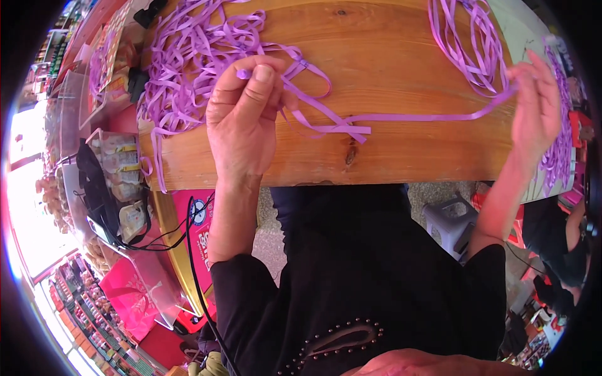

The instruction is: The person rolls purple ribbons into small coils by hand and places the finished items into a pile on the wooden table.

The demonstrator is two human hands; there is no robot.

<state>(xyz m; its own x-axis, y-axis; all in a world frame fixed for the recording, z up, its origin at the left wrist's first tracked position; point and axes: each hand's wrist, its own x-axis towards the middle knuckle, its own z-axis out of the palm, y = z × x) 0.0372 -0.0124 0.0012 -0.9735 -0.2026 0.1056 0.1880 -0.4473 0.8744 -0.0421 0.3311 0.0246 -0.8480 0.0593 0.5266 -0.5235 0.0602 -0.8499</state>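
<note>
My left hand [244, 116] is raised over the left half of the wooden table [401, 56], thumb and fingers closed in a pinch on a purple ribbon [414, 118]. A small purple bit of it pokes out beside the thumb. From there ribbon runs to the right, crosses another strand near the table's middle and reaches my right hand [536, 106]. That hand is pinched on it at the table's right side, and the ribbon sags slightly between the two. A large tangled heap of purple ribbons [182, 69] lies behind and left of my left hand.
A looped bundle of purple ribbons [467, 44] lies at the far right of the table, and more ribbons [557, 138] hang beyond it. Clear plastic containers [122, 153] stand left of the table. A grey stool [450, 219] is below right; another person [555, 238] sits at the right.
</note>
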